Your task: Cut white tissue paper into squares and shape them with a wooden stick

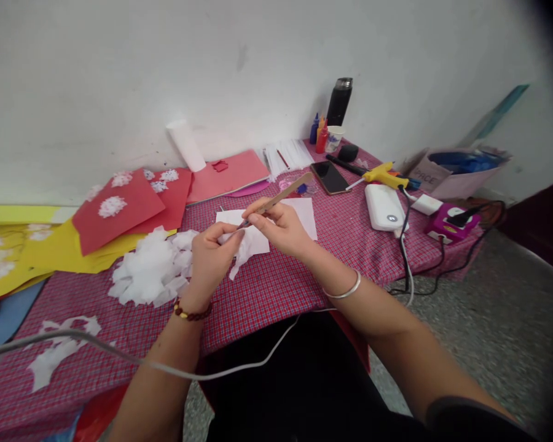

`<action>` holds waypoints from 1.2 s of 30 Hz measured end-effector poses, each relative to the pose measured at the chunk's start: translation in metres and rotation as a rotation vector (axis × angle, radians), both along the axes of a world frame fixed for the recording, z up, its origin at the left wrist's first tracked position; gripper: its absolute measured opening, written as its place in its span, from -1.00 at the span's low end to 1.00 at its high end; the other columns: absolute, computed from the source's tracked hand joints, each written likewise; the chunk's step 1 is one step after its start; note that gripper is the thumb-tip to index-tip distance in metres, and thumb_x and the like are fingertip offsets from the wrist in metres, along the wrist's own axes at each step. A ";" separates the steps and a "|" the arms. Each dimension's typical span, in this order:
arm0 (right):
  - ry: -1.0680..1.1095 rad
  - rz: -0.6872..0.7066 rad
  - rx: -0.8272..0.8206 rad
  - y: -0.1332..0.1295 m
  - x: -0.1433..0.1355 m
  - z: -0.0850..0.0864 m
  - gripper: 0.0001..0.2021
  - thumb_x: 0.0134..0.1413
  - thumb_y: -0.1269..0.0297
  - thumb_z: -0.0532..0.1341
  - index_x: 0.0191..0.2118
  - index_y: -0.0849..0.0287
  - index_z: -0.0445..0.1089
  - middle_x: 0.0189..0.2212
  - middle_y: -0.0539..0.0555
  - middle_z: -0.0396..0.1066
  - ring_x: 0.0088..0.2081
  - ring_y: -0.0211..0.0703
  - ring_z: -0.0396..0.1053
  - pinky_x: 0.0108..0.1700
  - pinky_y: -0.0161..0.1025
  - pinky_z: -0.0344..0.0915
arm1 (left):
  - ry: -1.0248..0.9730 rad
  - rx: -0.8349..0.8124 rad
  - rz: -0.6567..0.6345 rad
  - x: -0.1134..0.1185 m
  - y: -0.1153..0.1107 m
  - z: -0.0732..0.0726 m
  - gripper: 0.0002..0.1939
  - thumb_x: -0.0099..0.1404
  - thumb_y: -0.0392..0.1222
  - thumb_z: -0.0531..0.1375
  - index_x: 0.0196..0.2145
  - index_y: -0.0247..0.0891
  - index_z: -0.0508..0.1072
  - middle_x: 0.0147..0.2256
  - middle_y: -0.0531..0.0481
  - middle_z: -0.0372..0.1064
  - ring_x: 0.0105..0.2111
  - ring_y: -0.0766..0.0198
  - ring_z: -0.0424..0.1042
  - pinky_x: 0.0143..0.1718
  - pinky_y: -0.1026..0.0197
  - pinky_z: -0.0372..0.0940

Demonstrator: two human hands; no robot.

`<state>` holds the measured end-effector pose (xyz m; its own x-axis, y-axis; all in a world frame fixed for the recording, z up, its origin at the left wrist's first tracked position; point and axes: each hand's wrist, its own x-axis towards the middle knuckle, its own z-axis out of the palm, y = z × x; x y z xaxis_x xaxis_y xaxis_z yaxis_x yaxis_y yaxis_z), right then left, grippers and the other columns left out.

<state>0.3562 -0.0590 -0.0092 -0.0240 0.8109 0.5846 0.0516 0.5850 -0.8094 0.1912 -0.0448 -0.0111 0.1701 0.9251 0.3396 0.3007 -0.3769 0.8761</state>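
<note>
My right hand [283, 227] is closed round a flat wooden craft stick [283, 193], which slants up to the right with its rounded end free. The stick's lower end reaches the fingertips of my left hand [213, 256]. That hand is pinched at a crumpled piece of white tissue paper [242, 253] that hangs down between my hands; the exact grip is partly hidden by my fingers. White paper sheets [306, 215] lie on the table beneath and behind. Left of my left hand is a heap of cut white tissue paper [150, 270].
Red cards [136, 212] with white tufts lie at the left. A yellow glue gun [384, 176], phone [330, 178], white power bank [384, 209] and purple power adapter [449, 224] stand at the right. A pale cable [175, 371] crosses in front of my left forearm.
</note>
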 end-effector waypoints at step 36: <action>-0.052 -0.014 -0.045 0.001 0.002 0.000 -0.80 0.19 0.14 0.19 -0.26 0.18 0.41 -0.38 0.00 0.43 -0.31 -0.27 0.38 -0.21 -0.26 0.29 | 0.143 0.346 0.006 -0.001 0.005 -0.016 -0.68 0.15 -0.35 0.23 -0.12 -0.16 0.37 -0.35 0.10 0.38 -0.39 0.33 0.39 -0.35 0.23 0.27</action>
<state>0.3577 -0.0584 -0.0088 -0.0417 0.8367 0.5460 0.1022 0.5472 -0.8308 0.1904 -0.0399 -0.0272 0.2336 0.7606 0.6057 0.4137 -0.6415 0.6460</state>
